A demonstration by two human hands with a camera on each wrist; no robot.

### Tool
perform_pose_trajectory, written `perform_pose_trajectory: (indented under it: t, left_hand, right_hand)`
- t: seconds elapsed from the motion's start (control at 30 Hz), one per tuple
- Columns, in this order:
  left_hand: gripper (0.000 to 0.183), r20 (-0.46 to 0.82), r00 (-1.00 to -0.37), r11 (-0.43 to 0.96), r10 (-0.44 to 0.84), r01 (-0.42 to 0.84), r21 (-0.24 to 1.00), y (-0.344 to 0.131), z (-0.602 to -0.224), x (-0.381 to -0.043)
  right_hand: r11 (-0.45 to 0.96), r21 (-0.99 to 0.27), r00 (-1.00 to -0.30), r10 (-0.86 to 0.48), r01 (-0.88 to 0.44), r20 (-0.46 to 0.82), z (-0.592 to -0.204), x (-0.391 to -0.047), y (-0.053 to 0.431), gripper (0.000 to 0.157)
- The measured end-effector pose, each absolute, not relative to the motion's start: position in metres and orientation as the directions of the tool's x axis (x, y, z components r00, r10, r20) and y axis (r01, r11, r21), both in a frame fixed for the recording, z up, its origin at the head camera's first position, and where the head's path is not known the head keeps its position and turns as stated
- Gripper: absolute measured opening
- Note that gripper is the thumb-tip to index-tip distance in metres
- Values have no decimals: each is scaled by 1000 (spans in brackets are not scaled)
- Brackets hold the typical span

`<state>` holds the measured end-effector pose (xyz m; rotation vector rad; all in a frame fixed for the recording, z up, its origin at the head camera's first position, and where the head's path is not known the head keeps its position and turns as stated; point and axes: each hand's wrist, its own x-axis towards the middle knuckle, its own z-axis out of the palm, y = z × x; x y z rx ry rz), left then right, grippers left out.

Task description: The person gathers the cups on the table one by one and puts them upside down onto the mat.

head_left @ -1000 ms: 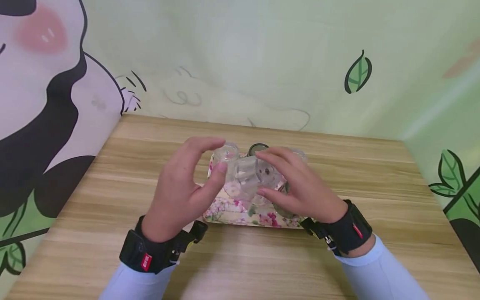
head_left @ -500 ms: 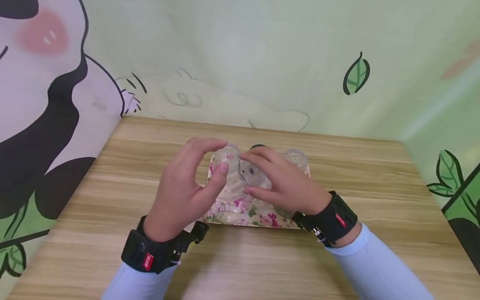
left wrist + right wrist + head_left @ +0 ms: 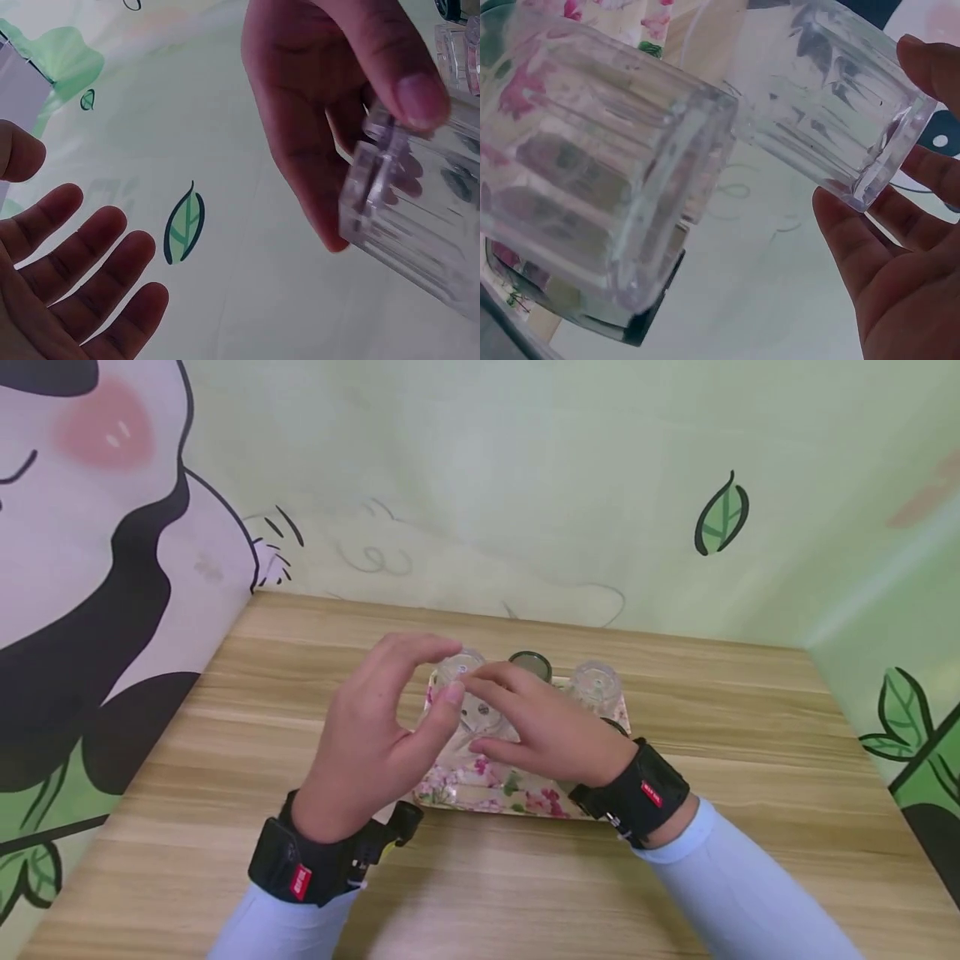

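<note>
In the head view my right hand [image 3: 547, 727] pinches a clear ribbed cup [image 3: 480, 714] over the tray. Its thumb and fingers lie around the cup's base, as the right wrist view shows on the clear cup [image 3: 832, 105]. The cup is tilted, base toward my right palm. My left hand [image 3: 375, 735] hovers at the tray's left end, its thumb and index finger forming a wide C. Seen in the left wrist view, my left hand [image 3: 75, 270] has spread fingers and holds nothing. Close by, another clear cup [image 3: 461, 662] stands at the tray's rear left.
A flowered tray [image 3: 487, 797] rests on the wooden table [image 3: 480, 877]. Toward its back are a green-tinted cup [image 3: 532, 667] and a clear cup [image 3: 596, 681]. A dark rim [image 3: 615, 724] shows beside my right wrist. Printed fabric walls [image 3: 525, 485] enclose the table.
My right hand has moved left with the clear cup, up close to my left thumb. My left hand has stayed nearly still. The green-tinted cup is uncovered again.
</note>
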<state>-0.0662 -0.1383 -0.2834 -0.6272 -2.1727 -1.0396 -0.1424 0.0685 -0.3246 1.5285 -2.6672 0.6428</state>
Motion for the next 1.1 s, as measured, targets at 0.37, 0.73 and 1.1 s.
perform_pose_trajectory:
  t: [0.37, 0.73, 1.1]
  left_hand:
    - [31, 725, -675, 571, 138, 652, 498, -139, -280, -65]
    - [31, 720, -680, 571, 141, 650, 502, -141, -279, -65]
    - [31, 713, -687, 565, 140, 647, 512, -144, -279, -64]
  right_hand:
    - [455, -282, -511, -842, -845, 174, -334, -145, 54, 60]
    - [490, -232, -521, -848, -840, 98, -343, -148, 46, 63]
    - [485, -224, -509, -858, -845, 64, -353, -150, 40, 59]
